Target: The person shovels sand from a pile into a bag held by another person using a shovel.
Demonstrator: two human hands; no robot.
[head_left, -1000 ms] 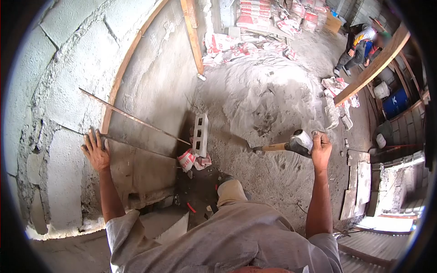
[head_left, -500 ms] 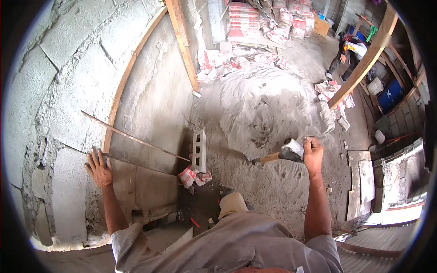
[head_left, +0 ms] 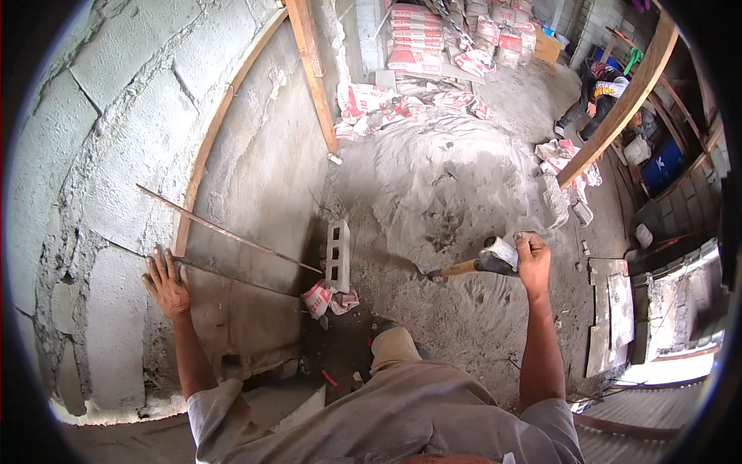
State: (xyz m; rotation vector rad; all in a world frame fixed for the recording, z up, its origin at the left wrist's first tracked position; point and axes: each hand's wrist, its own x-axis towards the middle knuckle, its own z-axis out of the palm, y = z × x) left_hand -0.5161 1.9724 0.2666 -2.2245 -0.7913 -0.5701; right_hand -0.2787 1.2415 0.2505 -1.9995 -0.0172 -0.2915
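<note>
My left hand (head_left: 167, 286) lies spread against the concrete block wall (head_left: 116, 325), holding nothing. On the other side, my right hand (head_left: 533, 261) is closed around the grip end of a shovel (head_left: 457, 268). The shovel has a short wooden shaft and a grip that looks dark and whitish. It slants down toward the grey sand pile (head_left: 456, 185), and its blade is mostly out of sight. A hollow block (head_left: 338, 255) stands on end near the wall's foot, beside a crumpled red-and-white bag (head_left: 317, 299). A thin rod (head_left: 228, 228) leans across the wall.
Stacked cement bags (head_left: 416, 39) stand at the back. Wooden posts (head_left: 618, 100) rise at right and left. Another person (head_left: 607, 89) bends over at the far right, near a blue drum (head_left: 663, 164). Boards (head_left: 610, 313) lie on the right.
Both my hands and the shovel stay almost in the same place. The person at the far right has bent or shifted slightly.
</note>
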